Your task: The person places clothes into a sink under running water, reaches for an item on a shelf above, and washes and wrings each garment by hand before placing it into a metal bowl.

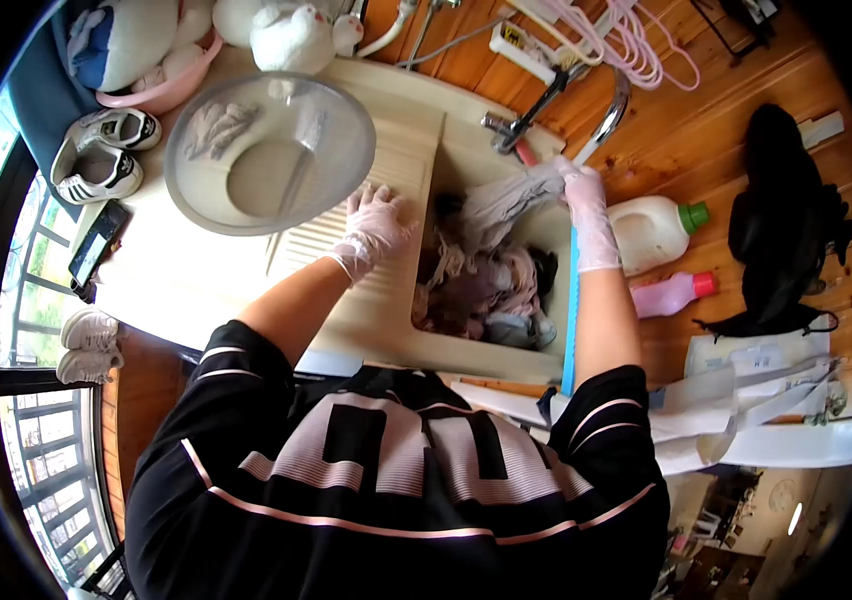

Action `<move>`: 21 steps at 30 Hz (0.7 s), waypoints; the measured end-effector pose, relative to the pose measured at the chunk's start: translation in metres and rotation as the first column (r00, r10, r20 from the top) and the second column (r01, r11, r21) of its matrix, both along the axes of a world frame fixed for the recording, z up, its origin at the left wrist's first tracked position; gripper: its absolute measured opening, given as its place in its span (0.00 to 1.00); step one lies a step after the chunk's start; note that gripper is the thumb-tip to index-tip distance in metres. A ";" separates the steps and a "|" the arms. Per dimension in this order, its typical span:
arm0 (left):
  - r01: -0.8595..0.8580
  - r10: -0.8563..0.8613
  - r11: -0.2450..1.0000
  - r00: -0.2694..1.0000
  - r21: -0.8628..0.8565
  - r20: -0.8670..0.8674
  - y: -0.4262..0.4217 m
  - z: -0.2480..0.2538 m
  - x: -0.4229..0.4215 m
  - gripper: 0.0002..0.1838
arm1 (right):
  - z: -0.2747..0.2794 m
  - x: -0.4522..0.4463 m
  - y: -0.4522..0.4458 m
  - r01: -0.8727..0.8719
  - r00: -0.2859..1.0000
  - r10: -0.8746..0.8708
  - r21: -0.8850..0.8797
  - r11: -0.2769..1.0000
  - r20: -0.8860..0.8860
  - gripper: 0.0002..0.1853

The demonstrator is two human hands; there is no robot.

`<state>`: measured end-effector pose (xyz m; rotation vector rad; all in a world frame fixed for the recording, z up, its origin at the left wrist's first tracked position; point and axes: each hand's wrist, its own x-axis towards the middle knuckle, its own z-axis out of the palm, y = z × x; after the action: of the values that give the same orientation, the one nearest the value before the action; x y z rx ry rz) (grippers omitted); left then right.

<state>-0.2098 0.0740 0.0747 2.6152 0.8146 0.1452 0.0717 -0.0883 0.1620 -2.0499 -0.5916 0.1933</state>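
Both my hands wear thin, pale see-through gloves. My right hand (586, 205) is closed around one end of a light grey cloth (508, 207), just below the tap (608, 125). From there the cloth hangs down into the sink (438, 165), onto a heap of dark, grey and pinkish laundry (486, 285). My left hand (376, 230) rests with fingers apart on the ridged drainboard (311, 250), left of the sink. Close beyond it stands a translucent grey basin (264, 190) with a small grey cloth (221, 128) inside.
Sneakers (101, 170) and a phone (98, 243) lie on the left counter. Plush toys (296, 38) and a pink tub (171, 88) stand behind. Right of the sink are a green-capped jug (646, 235) and a pink bottle (664, 295). Pink hangers (636, 40) hang above.
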 end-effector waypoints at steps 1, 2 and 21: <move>-0.001 0.014 0.978 0.998 -0.209 0.062 0.002 -0.007 0.016 0.33 | 0.001 0.013 0.002 0.045 0.985 -0.022 0.131 0.990 -0.170 0.18; 0.017 0.036 0.912 0.992 -0.410 0.120 0.003 -0.028 0.036 0.33 | 0.005 0.019 0.006 0.040 0.976 0.000 0.180 0.983 -0.218 0.17; -0.075 0.207 0.919 0.927 -0.386 0.314 -0.024 0.004 0.144 0.15 | 0.028 0.053 -0.059 0.053 0.742 0.525 0.817 0.574 -0.417 0.16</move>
<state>-0.0660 0.0500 0.0791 2.0942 0.8135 0.4409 0.1250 -0.1468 0.1896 -0.8926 -0.4174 0.6448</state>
